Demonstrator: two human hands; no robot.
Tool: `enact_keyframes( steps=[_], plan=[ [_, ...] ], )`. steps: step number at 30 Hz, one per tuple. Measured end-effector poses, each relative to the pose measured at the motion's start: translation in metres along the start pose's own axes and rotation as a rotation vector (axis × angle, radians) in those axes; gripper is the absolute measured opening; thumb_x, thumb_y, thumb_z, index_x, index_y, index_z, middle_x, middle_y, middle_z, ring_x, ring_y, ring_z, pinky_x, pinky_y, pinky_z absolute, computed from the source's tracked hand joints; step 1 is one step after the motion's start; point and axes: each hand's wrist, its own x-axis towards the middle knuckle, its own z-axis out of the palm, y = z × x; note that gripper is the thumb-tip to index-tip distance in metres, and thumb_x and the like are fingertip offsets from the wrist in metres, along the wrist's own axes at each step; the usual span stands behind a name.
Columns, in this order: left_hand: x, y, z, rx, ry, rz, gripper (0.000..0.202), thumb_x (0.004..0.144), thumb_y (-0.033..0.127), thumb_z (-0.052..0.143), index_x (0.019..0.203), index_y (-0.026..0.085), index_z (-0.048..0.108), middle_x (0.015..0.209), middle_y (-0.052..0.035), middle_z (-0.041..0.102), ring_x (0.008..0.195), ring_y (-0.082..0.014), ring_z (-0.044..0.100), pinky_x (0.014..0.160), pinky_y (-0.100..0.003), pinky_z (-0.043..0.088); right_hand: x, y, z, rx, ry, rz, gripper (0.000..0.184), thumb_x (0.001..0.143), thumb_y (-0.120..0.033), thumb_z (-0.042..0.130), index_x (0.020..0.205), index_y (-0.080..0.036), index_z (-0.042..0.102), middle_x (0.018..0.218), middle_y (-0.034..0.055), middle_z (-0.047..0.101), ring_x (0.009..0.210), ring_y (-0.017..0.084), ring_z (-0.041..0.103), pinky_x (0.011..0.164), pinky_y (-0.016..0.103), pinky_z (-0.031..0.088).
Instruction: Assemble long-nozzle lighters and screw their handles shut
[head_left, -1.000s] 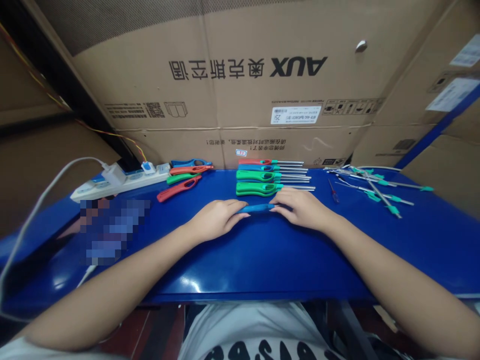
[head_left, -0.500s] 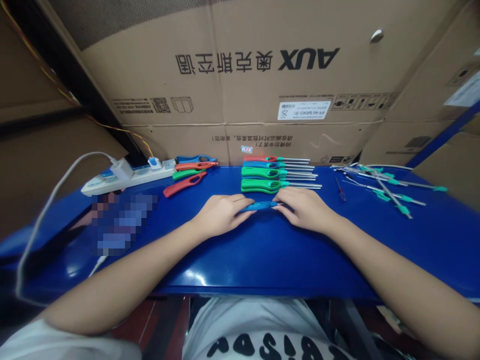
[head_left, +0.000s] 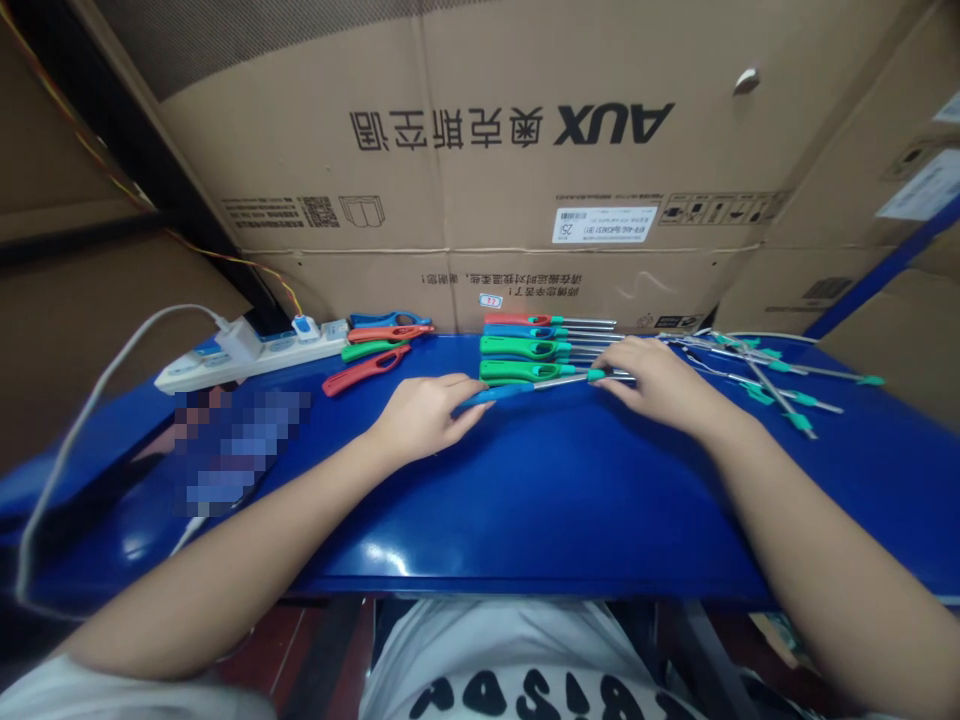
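Note:
A blue handle (head_left: 491, 393) lies on the blue table (head_left: 540, 500) with a thin metal rod (head_left: 562, 380) running out of its right end to a teal tip (head_left: 596, 376). My left hand (head_left: 420, 415) is closed on the handle's left end. My right hand (head_left: 660, 385) pinches the rod at its teal tip. The piece lies just in front of a row of assembled tools (head_left: 525, 347) with red, blue and green handles.
Loose red, green and blue handles (head_left: 371, 345) lie at the back left beside a white power strip (head_left: 247, 355) with a cable. Several loose rods with teal tips (head_left: 772, 372) lie at the back right. A big cardboard box (head_left: 480, 160) walls off the table's back.
My right hand has slid right and back along the rod, which now shows at full length. The blue handle has shifted back toward the row of tools.

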Motion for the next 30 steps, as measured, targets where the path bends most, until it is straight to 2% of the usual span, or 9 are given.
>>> enact_keyframes(
  steps=[4,10,19,22,25,30],
  plan=[
    [0.0,0.002,0.0,-0.017,0.001,0.029,0.031,0.102,0.04,0.052,0.114,0.02,0.072,0.101,-0.0036,0.078,0.086,-0.0193,0.075,0.065,-0.027,0.05,0.004,-0.016,0.003,0.064,0.02,-0.108,0.019,0.099,-0.033,0.058,0.103,-0.018,0.069,0.101,0.0106,0.074,0.099,0.028,0.064,0.091,0.042,0.045],
    [-0.002,0.012,0.003,-0.057,-0.022,0.097,0.028,0.103,0.037,0.052,0.114,0.02,0.071,0.102,-0.0026,0.079,0.083,-0.0173,0.074,0.064,-0.026,0.049,0.009,-0.05,0.017,0.187,0.012,-0.246,0.023,0.103,-0.033,0.054,0.107,-0.016,0.07,0.102,0.0102,0.073,0.097,0.024,0.064,0.09,0.038,0.045],
    [-0.003,0.014,0.007,-0.111,-0.035,0.101,0.029,0.102,0.037,0.053,0.113,0.019,0.072,0.101,-0.0033,0.079,0.082,-0.0183,0.074,0.064,-0.027,0.049,0.008,-0.058,0.019,0.201,-0.012,-0.24,0.024,0.102,-0.034,0.056,0.108,-0.016,0.071,0.102,0.0093,0.074,0.097,0.023,0.064,0.091,0.038,0.045],
    [-0.003,0.016,0.007,-0.195,-0.04,0.062,0.029,0.101,0.037,0.055,0.112,0.018,0.074,0.102,-0.0049,0.079,0.083,-0.0191,0.074,0.068,-0.027,0.05,0.008,-0.06,0.021,0.133,0.059,-0.298,0.024,0.103,-0.03,0.053,0.105,-0.014,0.071,0.096,0.0099,0.074,0.09,0.022,0.063,0.085,0.037,0.046],
    [-0.001,0.019,0.005,-0.388,-0.021,-0.009,0.026,0.098,0.037,0.06,0.104,0.018,0.077,0.097,-0.0048,0.079,0.082,-0.0174,0.073,0.073,-0.025,0.051,0.009,-0.064,0.023,0.038,0.185,-0.375,0.024,0.103,-0.026,0.052,0.1,-0.012,0.071,0.088,0.0108,0.071,0.082,0.022,0.059,0.076,0.035,0.045],
    [0.003,0.023,-0.002,-0.544,-0.078,-0.15,0.031,0.094,0.041,0.065,0.085,0.015,0.078,0.077,-0.0026,0.076,0.064,-0.0129,0.065,0.062,-0.022,0.044,0.01,-0.072,0.024,-0.069,0.313,-0.428,0.022,0.102,-0.02,0.051,0.093,-0.01,0.068,0.079,0.0114,0.067,0.076,0.021,0.053,0.069,0.034,0.042]
  ],
)
